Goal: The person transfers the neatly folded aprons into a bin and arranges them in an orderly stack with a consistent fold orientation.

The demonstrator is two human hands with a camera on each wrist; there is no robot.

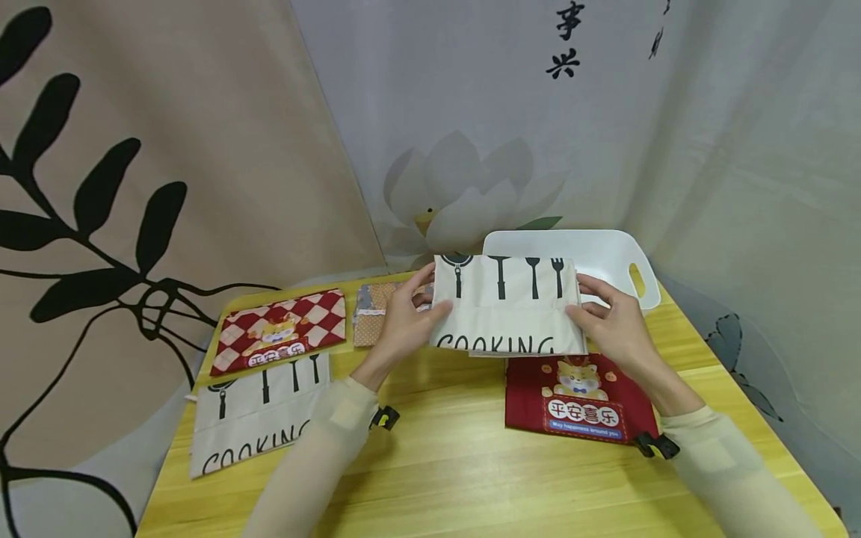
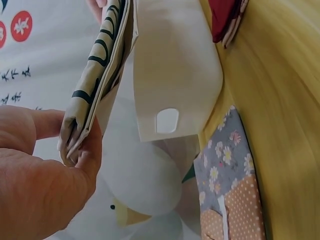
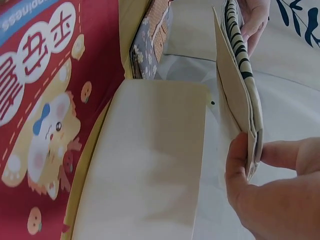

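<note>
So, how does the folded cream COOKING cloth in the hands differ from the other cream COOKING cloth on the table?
The held cream COOKING cloth is lifted above the yellow wooden table, pinched at its sides by the left hand and the right hand; the second cream COOKING cloth lies flat at the table's left edge, untouched. The held one is near the white plastic basket; the other is far from it. Both show black utensil prints.

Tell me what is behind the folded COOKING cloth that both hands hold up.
Behind the folded COOKING cloth stands the white basket; its rim and handle slot show. The cloth covers its near left part, so what is inside cannot be seen. Below lies the red cloth.
</note>
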